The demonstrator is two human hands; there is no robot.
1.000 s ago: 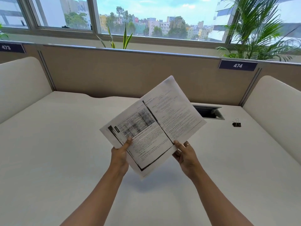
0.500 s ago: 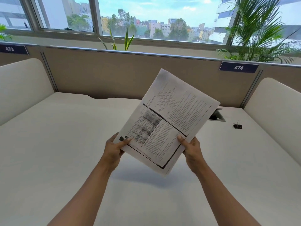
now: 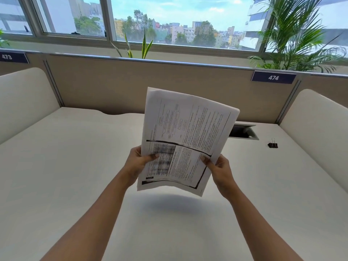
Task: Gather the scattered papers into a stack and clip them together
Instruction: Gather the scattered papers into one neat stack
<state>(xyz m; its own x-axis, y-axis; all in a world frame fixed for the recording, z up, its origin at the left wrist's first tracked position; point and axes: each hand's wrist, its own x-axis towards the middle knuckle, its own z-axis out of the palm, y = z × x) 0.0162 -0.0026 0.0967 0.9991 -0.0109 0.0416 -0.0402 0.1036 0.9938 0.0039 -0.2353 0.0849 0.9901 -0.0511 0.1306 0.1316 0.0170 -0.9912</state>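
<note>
I hold a stack of printed papers (image 3: pixel 186 136) upright above the middle of the white desk (image 3: pixel 66 166), its printed face towards me. My left hand (image 3: pixel 138 162) grips the stack's lower left edge, thumb on the front sheet. My right hand (image 3: pixel 219 170) grips the lower right edge the same way. The sheets' edges look roughly aligned, with a slight curl at the bottom. A black binder clip (image 3: pixel 273 145) lies on the desk at the far right, well apart from both hands.
A rectangular cable cut-out (image 3: pixel 244 131) is set into the desk behind the papers, to the right. Beige partition walls (image 3: pixel 113 85) enclose the desk at the back, with padded side panels (image 3: pixel 24 98) left and right. Plants stand behind the partition by the window.
The stack has turned from a diagonal tilt to nearly upright and risen a little. Both hands shifted along its lower edges and kept their grip. The clip has not moved.
</note>
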